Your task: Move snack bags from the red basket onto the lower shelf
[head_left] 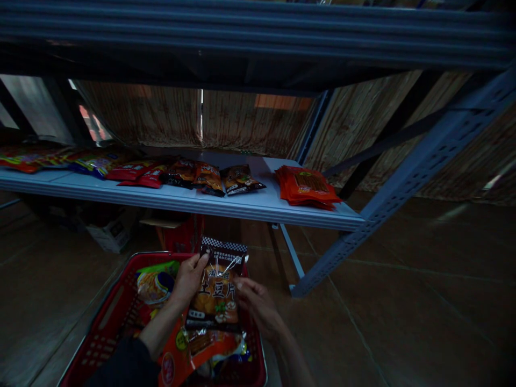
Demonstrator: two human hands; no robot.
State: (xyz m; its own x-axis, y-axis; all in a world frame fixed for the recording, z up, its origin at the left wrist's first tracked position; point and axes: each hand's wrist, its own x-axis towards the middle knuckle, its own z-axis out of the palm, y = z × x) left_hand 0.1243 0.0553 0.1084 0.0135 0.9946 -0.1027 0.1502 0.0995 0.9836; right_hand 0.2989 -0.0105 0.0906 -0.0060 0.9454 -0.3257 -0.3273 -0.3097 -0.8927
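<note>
1. Dark packet (213, 303): large "土豆片" across the middle; the small pale lines near its top are too fine to read.
2. Red packets (147, 176) on the shelf (258, 208): white characters, illegible.
3. Orange packet (177, 352): round red badge, lettering unreadable.

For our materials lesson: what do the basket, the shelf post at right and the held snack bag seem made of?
Basket: probably moulded red plastic, slightly glossy; regular holes pierce its walls.
Post: likely metal, smoothly painted, judging by its rows of punched slots.
Snack bag: apparently thin, shiny plastic film, with bright highlights along its creases; any foil layer can't be told.
</note>
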